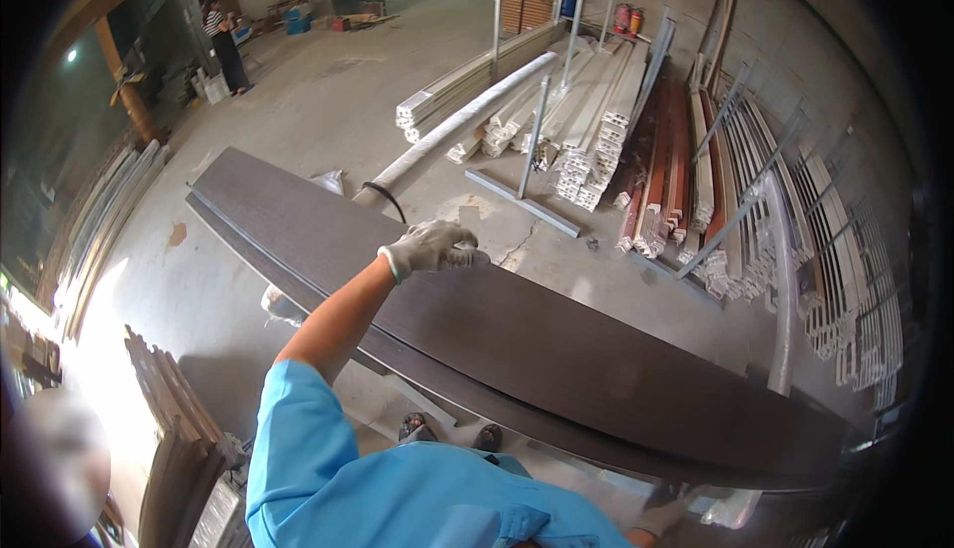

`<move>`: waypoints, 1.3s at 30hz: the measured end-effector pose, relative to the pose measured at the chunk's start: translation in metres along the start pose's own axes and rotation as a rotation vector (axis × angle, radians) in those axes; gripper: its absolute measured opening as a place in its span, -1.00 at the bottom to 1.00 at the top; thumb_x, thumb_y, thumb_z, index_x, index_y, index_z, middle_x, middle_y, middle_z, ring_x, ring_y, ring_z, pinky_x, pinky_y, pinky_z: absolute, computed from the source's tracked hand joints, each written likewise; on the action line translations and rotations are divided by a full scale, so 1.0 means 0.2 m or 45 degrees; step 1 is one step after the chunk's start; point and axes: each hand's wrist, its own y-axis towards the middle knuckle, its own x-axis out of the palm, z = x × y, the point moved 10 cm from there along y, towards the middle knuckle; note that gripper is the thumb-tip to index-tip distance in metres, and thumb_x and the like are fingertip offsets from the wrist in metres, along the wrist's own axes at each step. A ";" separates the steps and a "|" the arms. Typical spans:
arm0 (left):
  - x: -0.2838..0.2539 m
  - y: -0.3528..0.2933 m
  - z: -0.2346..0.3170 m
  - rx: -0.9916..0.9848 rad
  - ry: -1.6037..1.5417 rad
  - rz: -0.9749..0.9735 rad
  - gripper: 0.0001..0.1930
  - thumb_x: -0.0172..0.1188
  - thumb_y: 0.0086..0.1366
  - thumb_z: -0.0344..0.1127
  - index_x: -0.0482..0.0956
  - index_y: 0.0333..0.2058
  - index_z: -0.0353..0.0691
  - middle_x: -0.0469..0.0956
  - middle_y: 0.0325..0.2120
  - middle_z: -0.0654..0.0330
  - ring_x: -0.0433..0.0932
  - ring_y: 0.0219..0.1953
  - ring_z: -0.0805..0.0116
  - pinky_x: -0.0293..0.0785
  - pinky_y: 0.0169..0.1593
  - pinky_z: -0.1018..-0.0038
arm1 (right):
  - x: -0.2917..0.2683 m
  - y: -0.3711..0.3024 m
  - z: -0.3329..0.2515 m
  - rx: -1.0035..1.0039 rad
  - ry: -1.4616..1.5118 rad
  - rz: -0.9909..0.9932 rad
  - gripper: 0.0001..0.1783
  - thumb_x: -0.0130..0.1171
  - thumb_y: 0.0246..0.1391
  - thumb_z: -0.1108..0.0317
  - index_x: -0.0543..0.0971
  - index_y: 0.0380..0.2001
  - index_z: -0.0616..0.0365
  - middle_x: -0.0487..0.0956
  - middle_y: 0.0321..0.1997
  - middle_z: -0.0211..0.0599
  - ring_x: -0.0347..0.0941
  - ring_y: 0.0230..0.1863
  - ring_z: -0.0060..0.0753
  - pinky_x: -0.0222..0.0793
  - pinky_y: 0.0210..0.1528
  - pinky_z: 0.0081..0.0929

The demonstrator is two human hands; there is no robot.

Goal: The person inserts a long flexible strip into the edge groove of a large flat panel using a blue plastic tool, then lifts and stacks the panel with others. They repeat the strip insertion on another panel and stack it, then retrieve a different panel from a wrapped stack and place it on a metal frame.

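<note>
A long dark brown panel [596, 339] lies slantwise before me, from the upper left to the lower right, with another dark panel or layer along its near edge. My left hand [434, 248], in a whitish work glove, reaches across to the far edge. Its fingers are curled over that edge, closed on the panel. Low on the right, my right hand [658, 516] is dim and partly cut off beside the panel's near edge; its fingers cannot be made out. A crumpled clear plastic wrap [730, 508] hangs near it.
Stacks of white profiles [596, 141] and reddish-brown profiles [661, 180] lie beyond the panel, between upright metal posts [534, 136]. A long wrapped roll [457, 116] points toward the panel. Brown boards [174, 419] lean at the lower left. Far off stands a person [224, 46].
</note>
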 end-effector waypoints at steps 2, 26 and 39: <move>0.18 0.13 -0.07 -0.100 0.070 -0.406 -0.18 0.11 0.14 0.49 0.59 0.07 -0.14 0.61 -0.04 -0.01 0.54 0.06 0.01 0.41 0.12 0.20 | 0.19 -0.20 0.24 0.348 0.297 -0.405 -0.28 0.15 0.21 -0.17 0.36 0.25 0.06 0.45 0.22 -0.17 0.42 0.17 -0.28 0.44 0.23 -0.13; -0.42 -1.36 0.55 0.787 0.148 -0.103 -0.41 0.39 0.01 0.21 0.52 -0.28 -0.24 0.51 -0.56 0.04 0.59 -0.42 -0.01 0.45 -0.32 0.16 | 0.00 -1.15 0.05 -0.259 0.392 -0.260 -0.15 -0.10 0.25 -0.35 0.27 0.34 0.08 0.25 0.42 -0.18 0.15 0.41 -0.13 0.08 0.43 -0.10; -0.09 -2.27 0.53 0.587 -0.242 -0.178 -0.44 0.63 -0.33 -0.14 0.54 -0.37 -0.25 0.52 -0.54 0.06 0.56 -0.49 0.03 0.47 -0.37 0.27 | -0.62 -1.75 -0.54 -1.808 -0.945 -0.260 -0.30 -0.18 0.41 0.11 -0.11 0.45 0.09 0.09 0.47 0.01 0.12 0.44 -0.08 0.08 0.51 -0.18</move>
